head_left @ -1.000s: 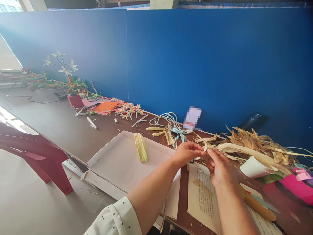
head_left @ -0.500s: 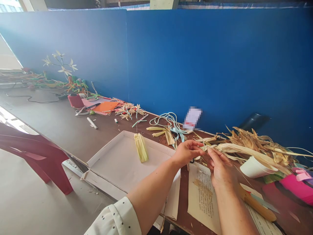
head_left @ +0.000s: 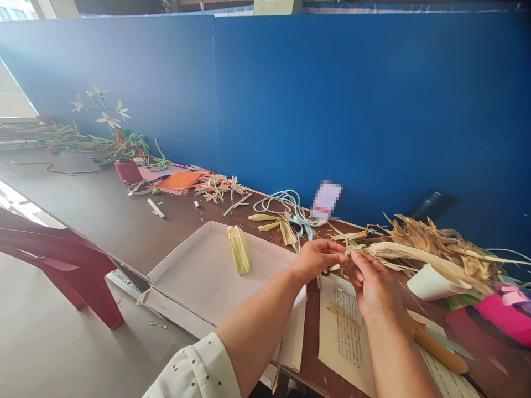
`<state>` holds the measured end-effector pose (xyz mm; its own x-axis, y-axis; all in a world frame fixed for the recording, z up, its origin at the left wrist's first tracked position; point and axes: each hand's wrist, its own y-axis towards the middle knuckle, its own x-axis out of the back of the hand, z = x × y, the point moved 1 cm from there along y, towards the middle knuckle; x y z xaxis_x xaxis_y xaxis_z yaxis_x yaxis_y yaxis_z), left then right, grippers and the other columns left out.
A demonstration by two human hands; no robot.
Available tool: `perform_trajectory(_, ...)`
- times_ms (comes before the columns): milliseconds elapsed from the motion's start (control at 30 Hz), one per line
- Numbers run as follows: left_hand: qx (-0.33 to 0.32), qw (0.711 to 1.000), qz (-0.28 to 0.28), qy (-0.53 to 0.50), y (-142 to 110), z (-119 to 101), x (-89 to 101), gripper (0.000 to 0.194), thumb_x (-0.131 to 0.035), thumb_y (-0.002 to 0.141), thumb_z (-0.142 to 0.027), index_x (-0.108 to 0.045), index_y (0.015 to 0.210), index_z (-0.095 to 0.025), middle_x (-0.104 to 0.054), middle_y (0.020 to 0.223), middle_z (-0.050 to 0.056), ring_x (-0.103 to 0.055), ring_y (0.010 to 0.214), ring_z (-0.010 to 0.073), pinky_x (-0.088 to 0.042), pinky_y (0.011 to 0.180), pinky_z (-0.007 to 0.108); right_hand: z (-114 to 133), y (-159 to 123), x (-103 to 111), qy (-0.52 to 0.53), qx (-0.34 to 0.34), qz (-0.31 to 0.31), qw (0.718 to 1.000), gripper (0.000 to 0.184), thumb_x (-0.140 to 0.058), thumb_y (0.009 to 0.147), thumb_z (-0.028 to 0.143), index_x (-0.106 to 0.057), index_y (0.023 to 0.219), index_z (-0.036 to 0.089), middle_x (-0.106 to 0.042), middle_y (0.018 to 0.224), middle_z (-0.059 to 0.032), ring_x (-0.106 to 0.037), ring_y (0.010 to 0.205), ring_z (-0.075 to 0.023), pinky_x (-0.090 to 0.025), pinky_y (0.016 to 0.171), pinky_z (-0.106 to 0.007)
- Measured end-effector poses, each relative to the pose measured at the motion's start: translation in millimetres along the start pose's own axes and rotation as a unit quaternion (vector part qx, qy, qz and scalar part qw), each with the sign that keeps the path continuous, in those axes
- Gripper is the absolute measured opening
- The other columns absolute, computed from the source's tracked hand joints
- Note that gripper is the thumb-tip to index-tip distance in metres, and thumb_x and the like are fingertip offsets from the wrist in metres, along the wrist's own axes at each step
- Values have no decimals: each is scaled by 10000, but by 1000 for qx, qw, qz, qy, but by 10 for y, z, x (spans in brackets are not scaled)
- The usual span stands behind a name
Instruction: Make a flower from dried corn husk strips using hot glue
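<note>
Husk strip (head_left: 349, 250), seemingly; pinched between left hand (head_left: 318, 258), right hand (head_left: 372, 279)

Blue partition (head_left: 352, 99), dark red chair (head_left: 89, 271)

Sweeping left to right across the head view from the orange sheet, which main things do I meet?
Orange sheet → yellow-green husk → left hand → right hand → white cup → bright pink item.

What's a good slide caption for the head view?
Left hand and right hand pinch a pale husk piece beside a pile of dried husks.
</note>
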<state>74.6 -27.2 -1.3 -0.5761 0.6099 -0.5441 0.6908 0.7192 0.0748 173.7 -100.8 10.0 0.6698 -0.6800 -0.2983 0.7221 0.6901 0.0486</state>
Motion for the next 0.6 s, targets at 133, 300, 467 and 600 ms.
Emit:
perform_trajectory(133, -11, 1000, 4, 13, 5, 3, 5, 466, -873, 451, -344, -681, 796, -98, -647, 697, 21, -552, 647, 95, -397, 727, 285, 5, -2, -1, -1, 3, 0, 1000, 374, -843, 521, 325, -708, 819, 144, -512, 587, 41, -284, 451, -16, -184, 386, -164)
perform_trajectory(300, -17, 1000, 7, 23, 12, 19, 21, 458, -865, 463, -359, -688, 799, -102, -643, 704, 21, -541, 648, 96, -384, 709, 280, 13, -12, -1, 4, -4, 0, 1000, 372, -848, 509, 320, -703, 801, 141, -529, 604, 34, -291, 449, -13, -188, 387, -162)
perform_trajectory(467, -16, 1000, 7, 25, 22, 32, 31, 467, -864, 460, -366, -688, 805, -105, -639, 701, 18, -530, 638, 89, -381, 700, 274, 12, -12, 1, 5, -8, 7, 1000, 368, -845, 515, 323, -701, 800, 140, -504, 578, 42, -287, 449, -17, -186, 385, -161)
perform_trajectory(600, -16, 1000, 7, 23, 39, 55, 47, 466, -861, 461, -370, -686, 803, -105, -634, 697, 17, -524, 635, 89, -376, 690, 272, 5, -5, 1, 3, -8, 14, 1000, 353, -840, 522, 325, -693, 789, 146, -484, 563, 49, -290, 450, -22, -190, 382, -162)
